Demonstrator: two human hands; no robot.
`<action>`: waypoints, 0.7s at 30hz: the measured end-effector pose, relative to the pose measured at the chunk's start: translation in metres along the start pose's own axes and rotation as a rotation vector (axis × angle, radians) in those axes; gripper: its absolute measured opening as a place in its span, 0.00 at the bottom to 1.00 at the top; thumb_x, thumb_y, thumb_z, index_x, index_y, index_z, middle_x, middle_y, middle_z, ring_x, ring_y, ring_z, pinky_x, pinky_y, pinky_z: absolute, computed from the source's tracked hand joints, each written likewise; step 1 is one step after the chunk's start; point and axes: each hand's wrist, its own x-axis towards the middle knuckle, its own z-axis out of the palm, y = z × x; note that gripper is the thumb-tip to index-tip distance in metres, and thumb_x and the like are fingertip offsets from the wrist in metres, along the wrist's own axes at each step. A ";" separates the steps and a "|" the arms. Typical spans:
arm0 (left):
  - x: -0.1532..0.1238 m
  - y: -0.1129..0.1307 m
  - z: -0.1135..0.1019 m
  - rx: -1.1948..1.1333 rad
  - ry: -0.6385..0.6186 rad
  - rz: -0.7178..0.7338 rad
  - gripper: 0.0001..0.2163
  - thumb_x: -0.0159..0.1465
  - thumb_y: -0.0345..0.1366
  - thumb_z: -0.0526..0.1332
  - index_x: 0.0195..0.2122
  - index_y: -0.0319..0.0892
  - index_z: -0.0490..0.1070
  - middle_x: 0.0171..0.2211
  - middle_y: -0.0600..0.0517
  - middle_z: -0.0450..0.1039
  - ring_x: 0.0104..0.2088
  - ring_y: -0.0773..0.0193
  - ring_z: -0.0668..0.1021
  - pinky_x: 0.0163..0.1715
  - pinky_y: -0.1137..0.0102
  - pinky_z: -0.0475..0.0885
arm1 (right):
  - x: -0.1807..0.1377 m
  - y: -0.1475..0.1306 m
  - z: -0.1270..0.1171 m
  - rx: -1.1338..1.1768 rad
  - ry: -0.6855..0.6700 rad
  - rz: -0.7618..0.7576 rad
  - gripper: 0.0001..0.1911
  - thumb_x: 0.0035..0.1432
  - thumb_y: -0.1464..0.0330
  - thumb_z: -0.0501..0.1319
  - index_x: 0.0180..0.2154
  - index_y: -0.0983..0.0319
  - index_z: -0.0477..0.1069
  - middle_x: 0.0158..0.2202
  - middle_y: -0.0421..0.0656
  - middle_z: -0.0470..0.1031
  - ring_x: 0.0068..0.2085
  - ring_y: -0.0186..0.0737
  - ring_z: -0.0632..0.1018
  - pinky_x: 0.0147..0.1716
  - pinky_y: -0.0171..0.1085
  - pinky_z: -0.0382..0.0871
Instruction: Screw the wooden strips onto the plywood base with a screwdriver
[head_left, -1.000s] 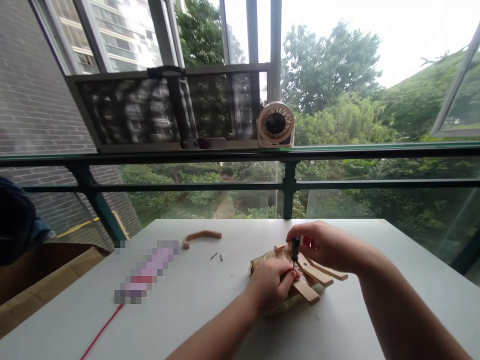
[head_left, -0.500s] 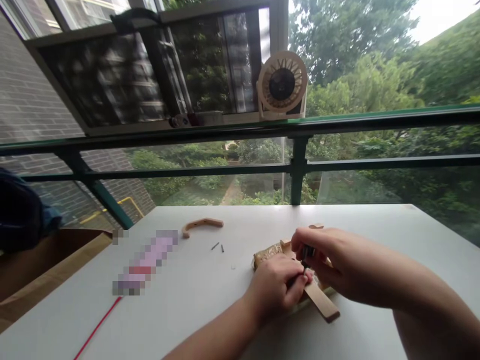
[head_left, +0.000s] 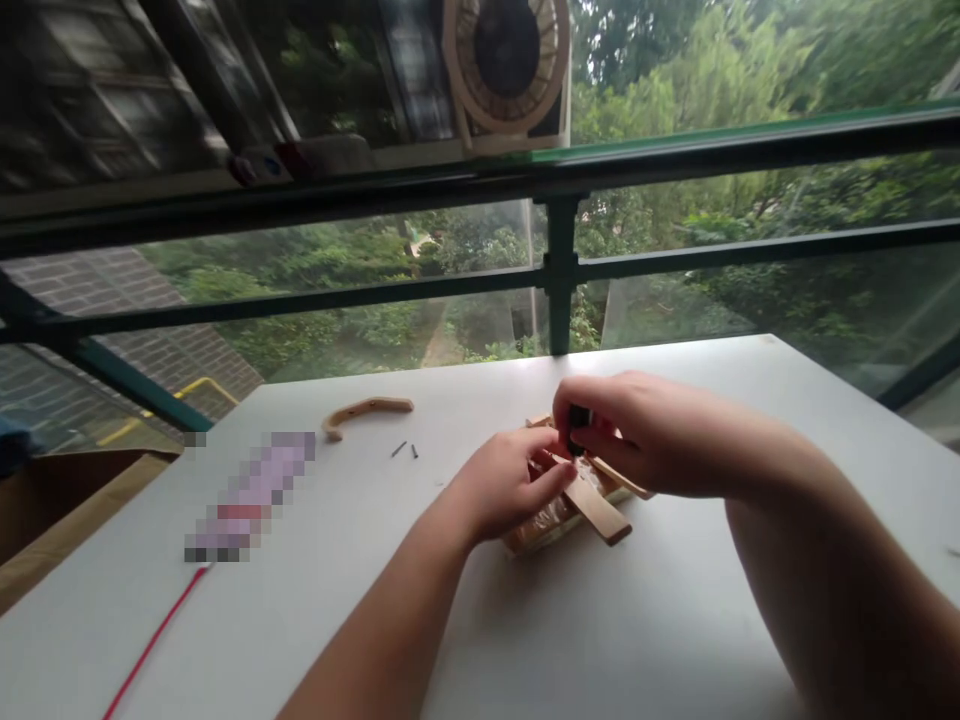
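My right hand point(head_left: 637, 430) is wrapped round a short dark-handled screwdriver point(head_left: 577, 430), held upright with its tip down at a flat wooden slat point(head_left: 600, 512). From the left, my left hand point(head_left: 499, 485) has its thumb and forefinger closed on the slat beside the tip; any screw there is hidden. Under the slat lies a clear-wrapped, brownish packet point(head_left: 541, 528), partly covered by my hands. Another thin wooden piece point(head_left: 622, 477) pokes out below my right hand.
A curved wooden hook point(head_left: 371, 406) lies farther back on the white table point(head_left: 337, 620), with two small screws point(head_left: 406, 450) near it. At left are a blurred-out pinkish object point(head_left: 262, 490) with a red cord point(head_left: 154, 640) and a cardboard box point(head_left: 82, 510). A green railing point(head_left: 559, 280) stands behind.
The view has tilted down and shifted right, so the hands sit higher and farther left in it. My right hand has turned a little round the screwdriver. Both hands stay at the slat.
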 end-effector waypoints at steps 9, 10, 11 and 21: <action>-0.007 -0.017 0.029 -0.031 0.241 0.142 0.06 0.63 0.34 0.56 0.38 0.41 0.72 0.32 0.52 0.75 0.29 0.67 0.77 0.32 0.73 0.73 | 0.002 -0.004 0.000 -0.057 0.036 -0.027 0.04 0.62 0.69 0.54 0.39 0.59 0.66 0.31 0.38 0.72 0.28 0.32 0.68 0.27 0.32 0.57; -0.007 -0.018 0.030 -0.028 0.257 0.141 0.06 0.63 0.33 0.56 0.38 0.42 0.71 0.31 0.53 0.75 0.28 0.67 0.76 0.31 0.73 0.72 | 0.002 -0.004 0.000 -0.061 0.043 -0.028 0.03 0.61 0.69 0.54 0.38 0.59 0.66 0.31 0.38 0.72 0.28 0.32 0.68 0.28 0.32 0.57; -0.008 -0.018 0.031 -0.029 0.268 0.136 0.05 0.63 0.34 0.56 0.38 0.42 0.70 0.30 0.53 0.74 0.27 0.68 0.76 0.30 0.73 0.72 | 0.002 -0.004 0.001 -0.063 0.046 -0.029 0.03 0.61 0.69 0.55 0.38 0.59 0.66 0.31 0.38 0.72 0.28 0.31 0.68 0.28 0.32 0.57; -0.006 -0.019 0.036 0.030 0.365 0.198 0.06 0.65 0.38 0.61 0.36 0.41 0.72 0.31 0.53 0.75 0.26 0.70 0.75 0.28 0.76 0.71 | 0.002 -0.004 0.002 -0.113 0.080 -0.059 0.02 0.62 0.68 0.56 0.36 0.59 0.66 0.31 0.37 0.72 0.28 0.31 0.68 0.29 0.33 0.56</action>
